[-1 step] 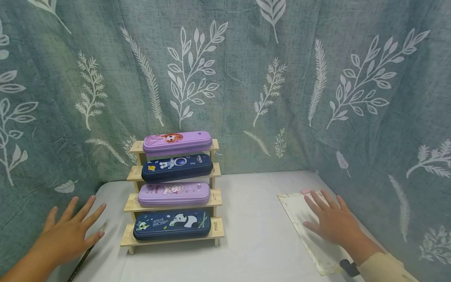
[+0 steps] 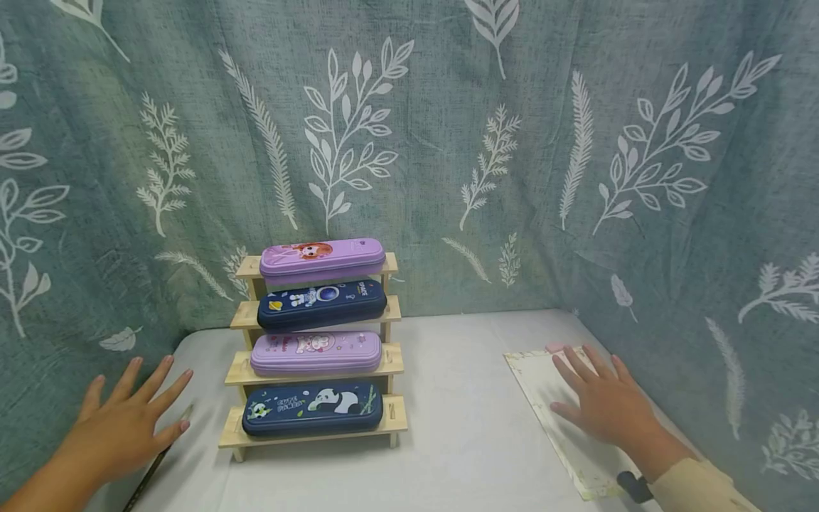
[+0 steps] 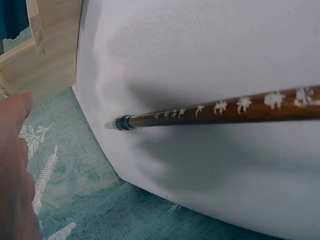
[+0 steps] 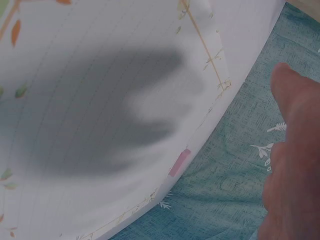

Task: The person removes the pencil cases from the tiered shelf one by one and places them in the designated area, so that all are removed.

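My left hand (image 2: 121, 430) hovers with fingers spread over the left side of the white table, holding nothing. Under it lies a brown writing brush (image 3: 225, 111) with white characters along its handle and a pale tip. At the right, my right hand (image 2: 604, 405) is spread above a lined sheet of paper (image 2: 544, 398) with a leafy border, and its shadow falls on the page in the right wrist view. A small pink piece (image 4: 180, 162) sits at the sheet's far edge.
Left of centre stands a wooden tiered rack (image 2: 397, 412). Its steps bear a panda pencil case (image 2: 313, 409), a lilac case (image 2: 316, 353), a space case (image 2: 322, 304) and a purple case (image 2: 323, 259). Green leaf-print cloth (image 2: 422, 142) surrounds the table (image 2: 461, 427).
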The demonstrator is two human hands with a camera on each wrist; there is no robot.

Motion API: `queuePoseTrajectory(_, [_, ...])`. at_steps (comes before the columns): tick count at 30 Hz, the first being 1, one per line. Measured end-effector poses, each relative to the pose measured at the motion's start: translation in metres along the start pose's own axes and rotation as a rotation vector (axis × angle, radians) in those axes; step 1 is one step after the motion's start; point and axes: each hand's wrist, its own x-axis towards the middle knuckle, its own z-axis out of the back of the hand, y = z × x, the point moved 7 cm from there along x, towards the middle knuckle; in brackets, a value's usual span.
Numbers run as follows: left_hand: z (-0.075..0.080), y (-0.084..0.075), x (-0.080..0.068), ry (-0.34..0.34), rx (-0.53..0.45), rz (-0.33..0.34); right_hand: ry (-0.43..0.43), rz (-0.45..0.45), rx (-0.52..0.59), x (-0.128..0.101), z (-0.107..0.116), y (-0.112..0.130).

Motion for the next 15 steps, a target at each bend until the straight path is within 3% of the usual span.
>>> queuePoseTrajectory(8, [-0.003,0.010,0.000,0.015,-0.058,0.038,-0.024,-0.005,0.012,-0.001,-0.005,0.009])
queuePoseTrajectory(15, [-0.008,0.009,0.000,0.029,-0.151,0.043,0.008,-0.022,0.155,0.001,-0.015,0.037])
